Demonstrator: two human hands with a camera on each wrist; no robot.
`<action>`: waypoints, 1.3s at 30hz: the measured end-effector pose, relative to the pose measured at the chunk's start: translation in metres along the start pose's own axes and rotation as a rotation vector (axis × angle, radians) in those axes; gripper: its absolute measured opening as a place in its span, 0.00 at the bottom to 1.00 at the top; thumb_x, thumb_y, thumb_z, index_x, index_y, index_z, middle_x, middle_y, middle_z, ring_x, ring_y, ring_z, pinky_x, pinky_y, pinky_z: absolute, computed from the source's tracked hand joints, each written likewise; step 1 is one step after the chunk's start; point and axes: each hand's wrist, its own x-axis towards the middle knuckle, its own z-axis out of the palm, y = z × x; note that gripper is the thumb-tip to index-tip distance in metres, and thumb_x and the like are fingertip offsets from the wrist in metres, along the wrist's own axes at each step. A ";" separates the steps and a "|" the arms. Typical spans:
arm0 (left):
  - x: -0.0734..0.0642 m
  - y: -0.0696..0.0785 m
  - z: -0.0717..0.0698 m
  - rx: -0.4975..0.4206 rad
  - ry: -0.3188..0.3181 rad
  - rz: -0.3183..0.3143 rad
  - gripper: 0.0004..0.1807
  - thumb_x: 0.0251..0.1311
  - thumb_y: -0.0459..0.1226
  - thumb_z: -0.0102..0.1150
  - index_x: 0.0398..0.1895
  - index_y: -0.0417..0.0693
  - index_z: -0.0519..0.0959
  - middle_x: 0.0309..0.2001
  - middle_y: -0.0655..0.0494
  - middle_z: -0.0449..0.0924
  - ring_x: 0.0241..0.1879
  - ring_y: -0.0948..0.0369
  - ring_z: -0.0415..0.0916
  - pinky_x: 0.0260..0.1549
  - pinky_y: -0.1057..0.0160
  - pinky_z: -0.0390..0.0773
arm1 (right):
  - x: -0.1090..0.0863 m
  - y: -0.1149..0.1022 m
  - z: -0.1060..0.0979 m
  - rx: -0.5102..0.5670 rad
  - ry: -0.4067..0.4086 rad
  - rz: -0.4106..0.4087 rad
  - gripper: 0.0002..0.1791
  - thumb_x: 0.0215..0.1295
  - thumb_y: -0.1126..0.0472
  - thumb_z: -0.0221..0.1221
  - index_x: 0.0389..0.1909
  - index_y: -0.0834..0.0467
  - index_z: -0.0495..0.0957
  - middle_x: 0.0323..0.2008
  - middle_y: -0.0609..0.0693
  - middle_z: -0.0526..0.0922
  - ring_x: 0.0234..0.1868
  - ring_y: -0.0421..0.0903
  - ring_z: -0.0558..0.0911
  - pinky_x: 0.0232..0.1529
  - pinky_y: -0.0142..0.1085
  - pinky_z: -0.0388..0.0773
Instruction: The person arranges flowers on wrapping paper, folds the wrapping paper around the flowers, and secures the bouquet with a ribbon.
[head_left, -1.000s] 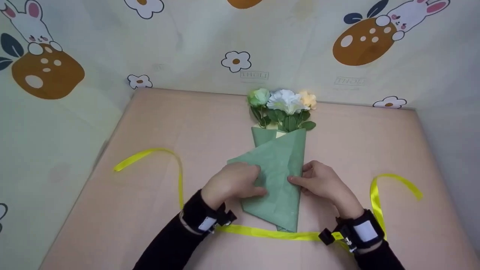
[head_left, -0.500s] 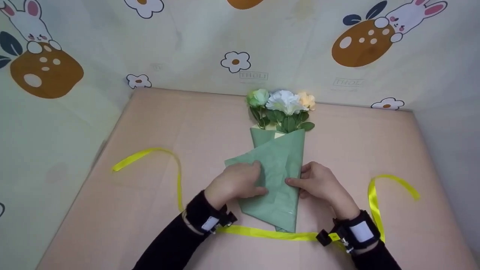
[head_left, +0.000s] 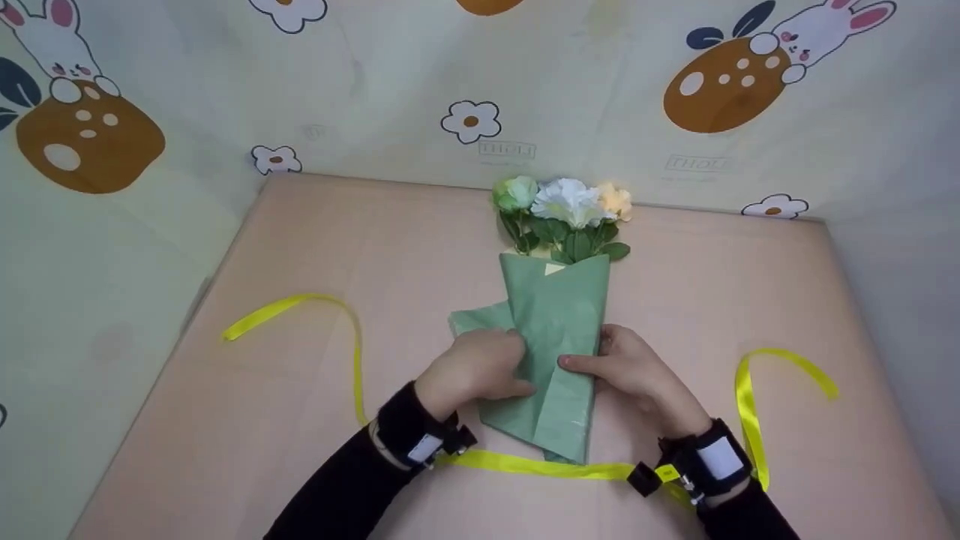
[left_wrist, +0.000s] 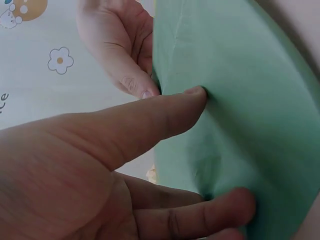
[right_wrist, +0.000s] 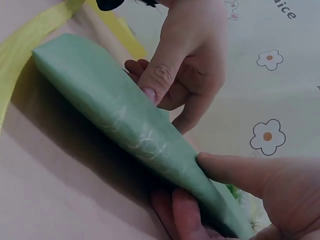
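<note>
Centrally, in the head view, a green-wrapped bouquet is laid on a pinkish table, its flowers pointed toward twelve o'clock. At three o'clock its edge is pinched by the right hand, thumb uppermost; at nine o'clock it is touched by the left hand. At six o'clock, its lower end is crossed by a yellow ribbon. The table is backed by a pale wall covering printed with rabbits and blossoms.

In the left wrist view, the left thumb and fingers are spread, tips pressed to the wrapping.

In the right wrist view, the edge is caught between right thumb and fingers. The wrapping can be judged light, soft and easily creased; the firmest hold is probably offered low, around the bundled stems, away from the flowers.
</note>
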 end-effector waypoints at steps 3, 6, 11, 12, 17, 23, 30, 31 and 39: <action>0.000 0.000 0.000 0.003 0.001 -0.018 0.17 0.48 0.52 0.62 0.26 0.49 0.72 0.20 0.59 0.69 0.18 0.61 0.68 0.15 0.63 0.68 | 0.002 0.002 0.004 0.031 -0.024 -0.035 0.37 0.46 0.56 0.70 0.56 0.60 0.63 0.48 0.55 0.78 0.46 0.50 0.79 0.44 0.40 0.76; 0.000 0.000 -0.001 0.024 -0.008 -0.026 0.23 0.49 0.55 0.61 0.36 0.45 0.73 0.23 0.58 0.71 0.20 0.61 0.69 0.16 0.62 0.69 | 0.003 0.004 0.007 0.060 -0.025 -0.051 0.38 0.45 0.58 0.71 0.58 0.57 0.63 0.52 0.52 0.75 0.50 0.48 0.77 0.49 0.39 0.73; -0.003 -0.001 -0.007 0.024 0.007 -0.027 0.32 0.53 0.60 0.55 0.45 0.41 0.71 0.23 0.57 0.70 0.21 0.60 0.69 0.18 0.62 0.70 | 0.005 0.006 0.010 0.154 -0.029 -0.060 0.39 0.45 0.62 0.70 0.58 0.56 0.62 0.53 0.54 0.73 0.51 0.50 0.76 0.50 0.40 0.72; -0.004 -0.002 -0.009 0.011 0.017 -0.031 0.32 0.53 0.60 0.54 0.45 0.41 0.71 0.23 0.56 0.70 0.21 0.60 0.69 0.18 0.62 0.70 | 0.005 0.007 0.010 0.185 -0.038 -0.059 0.39 0.46 0.62 0.70 0.59 0.57 0.61 0.53 0.55 0.73 0.50 0.51 0.76 0.49 0.41 0.73; -0.007 -0.007 -0.016 -0.106 0.068 -0.064 0.47 0.54 0.63 0.49 0.62 0.33 0.59 0.29 0.49 0.76 0.28 0.59 0.74 0.27 0.62 0.74 | 0.006 0.009 0.013 0.386 -0.132 -0.046 0.38 0.51 0.65 0.66 0.61 0.59 0.57 0.55 0.61 0.71 0.52 0.57 0.75 0.49 0.47 0.72; -0.009 -0.017 -0.023 -0.199 -0.003 0.018 0.42 0.43 0.66 0.57 0.41 0.35 0.71 0.23 0.54 0.72 0.22 0.63 0.67 0.23 0.65 0.69 | 0.006 0.011 0.018 0.560 -0.189 -0.022 0.37 0.54 0.66 0.63 0.63 0.59 0.56 0.58 0.62 0.69 0.55 0.59 0.72 0.50 0.49 0.71; -0.004 -0.028 -0.024 -0.271 -0.196 0.114 0.33 0.35 0.62 0.67 0.10 0.52 0.58 0.10 0.64 0.49 0.11 0.65 0.49 0.11 0.67 0.52 | 0.005 0.011 0.019 0.637 -0.210 0.001 0.38 0.56 0.66 0.62 0.64 0.58 0.53 0.60 0.63 0.65 0.57 0.59 0.70 0.52 0.51 0.68; -0.003 -0.029 -0.024 -0.314 -0.210 0.117 0.33 0.37 0.62 0.66 0.08 0.52 0.57 0.09 0.64 0.49 0.10 0.65 0.48 0.10 0.67 0.51 | 0.005 0.011 0.019 0.642 -0.209 0.005 0.38 0.56 0.66 0.62 0.64 0.58 0.53 0.60 0.63 0.64 0.57 0.60 0.70 0.52 0.51 0.68; 0.007 -0.036 -0.019 -0.848 -0.171 -0.017 0.33 0.49 0.61 0.57 0.26 0.36 0.75 0.20 0.42 0.77 0.21 0.44 0.78 0.22 0.48 0.76 | 0.005 0.008 0.019 0.670 -0.224 0.006 0.36 0.57 0.65 0.61 0.64 0.57 0.53 0.60 0.63 0.64 0.58 0.59 0.69 0.54 0.52 0.66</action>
